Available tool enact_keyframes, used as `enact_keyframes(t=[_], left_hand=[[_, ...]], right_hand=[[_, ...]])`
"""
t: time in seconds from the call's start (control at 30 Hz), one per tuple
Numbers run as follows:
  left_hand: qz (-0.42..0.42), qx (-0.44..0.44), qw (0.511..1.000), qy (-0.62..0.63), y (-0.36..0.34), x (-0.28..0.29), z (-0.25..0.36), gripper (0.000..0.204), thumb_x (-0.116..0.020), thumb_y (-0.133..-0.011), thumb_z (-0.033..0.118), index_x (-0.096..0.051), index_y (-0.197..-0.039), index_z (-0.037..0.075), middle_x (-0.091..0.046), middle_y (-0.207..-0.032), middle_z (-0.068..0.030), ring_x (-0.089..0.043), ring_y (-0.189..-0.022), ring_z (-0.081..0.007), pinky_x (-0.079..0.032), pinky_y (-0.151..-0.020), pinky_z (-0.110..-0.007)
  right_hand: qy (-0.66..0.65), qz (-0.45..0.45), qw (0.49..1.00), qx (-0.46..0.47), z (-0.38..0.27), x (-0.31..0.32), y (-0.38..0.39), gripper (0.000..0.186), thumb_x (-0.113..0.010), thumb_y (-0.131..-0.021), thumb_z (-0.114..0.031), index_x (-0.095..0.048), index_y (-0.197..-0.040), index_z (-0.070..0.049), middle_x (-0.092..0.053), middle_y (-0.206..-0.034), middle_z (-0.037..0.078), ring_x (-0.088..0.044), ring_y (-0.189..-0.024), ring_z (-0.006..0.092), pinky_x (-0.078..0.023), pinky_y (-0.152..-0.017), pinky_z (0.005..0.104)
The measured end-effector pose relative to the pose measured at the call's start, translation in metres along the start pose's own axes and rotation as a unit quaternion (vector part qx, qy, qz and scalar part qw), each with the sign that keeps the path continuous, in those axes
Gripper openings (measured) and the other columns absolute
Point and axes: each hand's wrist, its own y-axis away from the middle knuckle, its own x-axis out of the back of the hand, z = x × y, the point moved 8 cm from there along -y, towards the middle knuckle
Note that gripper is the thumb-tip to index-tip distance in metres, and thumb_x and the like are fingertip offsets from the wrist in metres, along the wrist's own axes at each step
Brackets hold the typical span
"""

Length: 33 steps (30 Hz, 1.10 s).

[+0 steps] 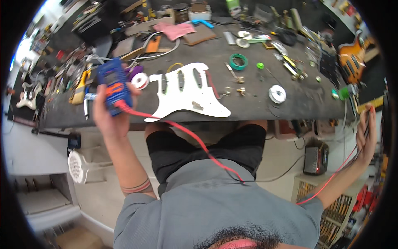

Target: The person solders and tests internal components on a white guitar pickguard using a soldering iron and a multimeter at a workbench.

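Note:
My left hand grips a blue multimeter with orange buttons, held up at the bench's left-middle. A red lead runs from it across my torso beside a black wire. At the far right my right hand has its fingers closed on the dark test probes, near the bench's right end. A white pickguard with three dark pickups lies on the bench, right of the meter, with small metal parts and a solder spool to its right.
The dark bench carries many tools, a green ring, pink cloth and a brush. A sunburst guitar body stands at the right, a white one at the left. Below are a white stool and a parts cabinet.

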Motion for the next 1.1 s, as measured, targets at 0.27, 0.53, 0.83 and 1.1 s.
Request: enact_keyframes(t=[0.27,0.53,0.83,1.1], left_hand=[[-0.049,0.087,0.99,-0.101,0.019,-0.032,-0.057,0.046,-0.042,-0.116,0.033,-0.043,-0.152,0.005,-0.074,-0.121,-0.0258,-0.075,-0.086,-0.0183,-0.06,-0.068,-0.031],[-0.169,0.195,0.964,0.065,-0.013,-0.058,-0.084,0.046,-0.045,-0.114,0.029,-0.042,-0.153,0.005,-0.071,-0.125,-0.0195,-0.078,-0.103,-0.0297,-0.067,-0.075,-0.043],[-0.197,0.24,0.88,-0.36,-0.194,-0.094,-0.191,0.039,-0.07,-0.105,0.032,-0.07,-0.13,0.003,-0.076,-0.113,-0.0107,-0.076,-0.104,-0.0208,-0.063,-0.085,-0.038],[-0.196,0.015,0.718,-0.668,-0.203,-0.107,-0.167,0.046,-0.078,-0.099,0.024,-0.069,-0.133,-0.005,-0.076,-0.092,-0.0154,-0.078,-0.09,-0.021,-0.06,-0.072,-0.037]], right_hand=[[-0.012,-0.194,0.961,-0.195,0.124,-0.211,0.034,0.032,-0.055,-0.112,-0.024,-0.054,-0.136,-0.003,-0.045,-0.08,-0.001,-0.029,-0.046,0.0012,-0.02,-0.036,0.0204],[-0.052,-0.186,0.945,-0.263,0.183,-0.241,0.039,0.031,-0.057,-0.111,-0.019,-0.056,-0.137,-0.002,-0.049,-0.089,-0.002,-0.038,-0.058,0.0023,-0.031,-0.044,0.0193],[-0.051,-0.19,0.952,-0.235,0.18,-0.301,0.044,0.034,-0.049,-0.117,-0.027,-0.057,-0.137,-0.001,-0.045,-0.075,-0.001,-0.041,-0.059,0.0058,-0.04,-0.046,0.021],[-0.092,-0.233,0.946,-0.208,0.176,-0.346,0.03,0.037,-0.046,-0.118,-0.029,-0.06,-0.134,0.001,-0.053,-0.081,0.0,-0.054,-0.07,0.0085,-0.046,-0.069,0.0248]])
